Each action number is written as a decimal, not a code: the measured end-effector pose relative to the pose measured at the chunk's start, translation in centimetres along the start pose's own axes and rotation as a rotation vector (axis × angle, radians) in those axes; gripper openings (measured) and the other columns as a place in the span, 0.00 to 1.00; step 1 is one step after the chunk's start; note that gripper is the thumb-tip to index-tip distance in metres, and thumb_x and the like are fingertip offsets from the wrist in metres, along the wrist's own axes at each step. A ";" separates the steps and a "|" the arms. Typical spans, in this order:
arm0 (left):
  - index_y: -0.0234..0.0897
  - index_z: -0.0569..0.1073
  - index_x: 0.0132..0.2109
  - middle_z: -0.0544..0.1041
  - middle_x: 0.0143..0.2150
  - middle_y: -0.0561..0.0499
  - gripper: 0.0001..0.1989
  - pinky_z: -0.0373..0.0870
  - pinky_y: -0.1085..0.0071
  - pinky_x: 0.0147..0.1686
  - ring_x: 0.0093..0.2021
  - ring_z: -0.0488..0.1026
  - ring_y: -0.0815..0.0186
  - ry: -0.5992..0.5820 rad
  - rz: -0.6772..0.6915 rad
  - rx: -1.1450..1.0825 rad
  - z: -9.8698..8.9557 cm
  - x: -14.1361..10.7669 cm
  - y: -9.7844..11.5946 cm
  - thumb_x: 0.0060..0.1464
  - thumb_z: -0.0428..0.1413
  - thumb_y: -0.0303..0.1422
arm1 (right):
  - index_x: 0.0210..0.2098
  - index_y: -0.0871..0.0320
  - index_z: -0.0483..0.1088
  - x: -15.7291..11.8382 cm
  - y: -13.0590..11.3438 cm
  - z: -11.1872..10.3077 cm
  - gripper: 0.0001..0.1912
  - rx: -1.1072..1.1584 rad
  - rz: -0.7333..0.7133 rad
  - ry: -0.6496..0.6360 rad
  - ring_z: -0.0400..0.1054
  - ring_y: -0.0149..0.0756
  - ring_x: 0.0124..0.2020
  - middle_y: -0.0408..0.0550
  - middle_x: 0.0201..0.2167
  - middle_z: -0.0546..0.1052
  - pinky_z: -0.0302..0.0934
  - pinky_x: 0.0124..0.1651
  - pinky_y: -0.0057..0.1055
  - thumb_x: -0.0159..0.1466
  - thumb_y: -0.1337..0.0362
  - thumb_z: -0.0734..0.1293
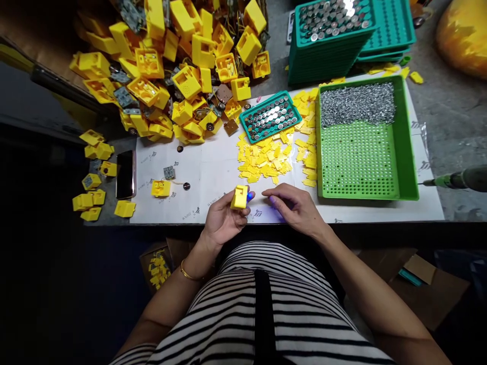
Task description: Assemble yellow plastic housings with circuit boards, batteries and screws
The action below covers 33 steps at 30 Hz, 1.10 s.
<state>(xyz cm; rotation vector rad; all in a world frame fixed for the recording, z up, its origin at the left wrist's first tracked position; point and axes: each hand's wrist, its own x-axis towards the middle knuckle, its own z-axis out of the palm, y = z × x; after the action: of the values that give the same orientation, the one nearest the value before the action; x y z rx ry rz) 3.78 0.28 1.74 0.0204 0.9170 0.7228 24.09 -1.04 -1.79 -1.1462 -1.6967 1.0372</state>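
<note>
Along the near edge of the bench, our two hands are apart from each other above a white paper sheet printed with small dark marks. These look like a repeated logo with a line of lettering, too small and slanted for us to read. We make out no brand on the black-screened smartphone lying at the sheet's left edge.

Our left hand, palm turned up, is closed on a small boxy yellow plastic housing, pinched between thumb and fingers; a blue light glows at its right side. Our right hand is just beside it, thumb and index finger parted, the other fingers loosely curled. We see nothing in its grasp, and cannot tell whether it touches the paper.

Beyond our hands lie scattered flat yellow plastic pieces, with a teal plastic tray of round silver discs behind them. To the right stands a bright green perforated plastic basket, small silvery metal parts heaped at its far end.
</note>
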 end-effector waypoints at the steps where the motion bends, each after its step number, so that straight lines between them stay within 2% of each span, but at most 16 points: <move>1: 0.35 0.72 0.47 0.79 0.37 0.48 0.13 0.61 0.82 0.16 0.22 0.69 0.74 -0.004 -0.005 -0.008 -0.1 0.0 0.1 0.63 0.45 0.33 | 0.44 0.58 0.74 0.0 0.1 0.0 0.11 0.004 -0.001 0.003 0.71 0.34 0.36 0.50 0.36 0.77 0.65 0.40 0.34 0.67 0.63 0.62; 3: 0.36 0.73 0.47 0.79 0.37 0.48 0.13 0.60 0.82 0.16 0.23 0.68 0.75 0.003 -0.002 -0.008 -0.2 -0.1 0.1 0.62 0.46 0.33 | 0.48 0.57 0.73 -0.2 0.2 0.1 0.12 0.035 0.027 0.026 0.71 0.33 0.35 0.49 0.35 0.77 0.66 0.40 0.34 0.67 0.64 0.61; 6: 0.37 0.73 0.47 0.79 0.37 0.47 0.14 0.60 0.82 0.17 0.23 0.67 0.74 0.016 0.006 -0.009 -0.3 -0.1 0.2 0.62 0.46 0.34 | 0.55 0.58 0.66 -0.4 0.5 0.4 0.17 0.201 0.139 0.105 0.70 0.30 0.28 0.45 0.33 0.74 0.67 0.35 0.31 0.66 0.63 0.63; 8: 0.37 0.73 0.47 0.79 0.36 0.48 0.14 0.60 0.81 0.16 0.22 0.67 0.74 0.004 0.009 -0.032 -0.2 0.0 0.2 0.62 0.45 0.34 | 0.52 0.58 0.67 -0.4 0.7 0.6 0.17 0.299 0.212 0.138 0.69 0.29 0.26 0.44 0.31 0.74 0.68 0.33 0.30 0.65 0.60 0.65; 10: 0.36 0.73 0.47 0.79 0.35 0.48 0.15 0.61 0.81 0.16 0.22 0.68 0.74 -0.013 0.012 -0.047 -0.2 0.1 0.2 0.63 0.44 0.34 | 0.44 0.58 0.71 -0.3 0.7 0.5 0.12 0.293 0.233 0.124 0.70 0.30 0.27 0.45 0.31 0.75 0.68 0.33 0.30 0.64 0.58 0.67; 13: 0.36 0.72 0.46 0.79 0.37 0.48 0.13 0.62 0.81 0.16 0.23 0.71 0.73 -0.006 0.038 0.019 -0.1 0.2 0.1 0.63 0.45 0.33 | 0.38 0.58 0.74 -0.1 0.4 0.1 0.09 0.182 0.139 0.126 0.71 0.33 0.34 0.48 0.34 0.76 0.67 0.37 0.32 0.64 0.59 0.67; 16: 0.35 0.72 0.47 0.80 0.40 0.46 0.11 0.65 0.79 0.18 0.25 0.74 0.71 0.017 0.117 0.183 -0.1 0.2 -0.3 0.59 0.52 0.33 | 0.38 0.57 0.75 0.0 0.2 0.0 0.08 0.144 0.064 0.144 0.70 0.33 0.36 0.49 0.36 0.76 0.66 0.38 0.32 0.64 0.60 0.67; 19: 0.34 0.70 0.50 0.79 0.42 0.44 0.16 0.70 0.78 0.21 0.30 0.77 0.66 0.021 0.216 0.363 -0.2 0.1 -0.7 0.55 0.57 0.34 | 0.41 0.57 0.75 0.0 0.0 0.4 0.11 0.263 0.155 0.145 0.70 0.30 0.29 0.46 0.32 0.75 0.66 0.33 0.29 0.62 0.58 0.69; 21: 0.35 0.69 0.52 0.79 0.43 0.44 0.20 0.72 0.76 0.23 0.33 0.79 0.64 0.018 0.246 0.441 -0.2 0.0 -0.9 0.53 0.59 0.34 | 0.39 0.58 0.74 -0.1 -0.1 0.7 0.12 0.362 0.223 0.160 0.69 0.29 0.27 0.44 0.30 0.75 0.66 0.31 0.29 0.60 0.57 0.71; 24: 0.36 0.68 0.54 0.79 0.42 0.46 0.22 0.73 0.76 0.23 0.34 0.79 0.63 0.005 0.252 0.492 -0.1 -0.2 -1.0 0.51 0.61 0.33 | 0.36 0.59 0.74 0.0 -0.4 1.0 0.10 0.392 0.245 0.142 0.70 0.29 0.27 0.45 0.31 0.76 0.66 0.32 0.28 0.59 0.58 0.72; 29: 0.36 0.67 0.53 0.77 0.40 0.48 0.23 0.74 0.77 0.23 0.33 0.79 0.64 0.022 0.261 0.553 0.0 -0.2 -1.2 0.50 0.62 0.33 | 0.41 0.58 0.75 0.2 -0.7 0.9 0.14 0.420 0.304 0.127 0.72 0.30 0.29 0.46 0.32 0.77 0.70 0.35 0.31 0.59 0.57 0.72; 33: 0.35 0.67 0.52 0.77 0.43 0.47 0.22 0.72 0.79 0.22 0.33 0.78 0.67 0.050 0.286 0.579 -0.1 -0.2 -1.3 0.51 0.62 0.33 | 0.34 0.58 0.77 0.4 -0.6 0.5 0.13 0.390 0.279 0.175 0.72 0.33 0.32 0.47 0.33 0.78 0.70 0.37 0.32 0.56 0.55 0.74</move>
<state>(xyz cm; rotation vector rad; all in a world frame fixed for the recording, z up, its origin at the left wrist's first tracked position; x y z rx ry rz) 4.37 -0.84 1.45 0.6582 1.1593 0.7000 23.39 -0.90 -1.28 -1.1920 -1.1538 1.3286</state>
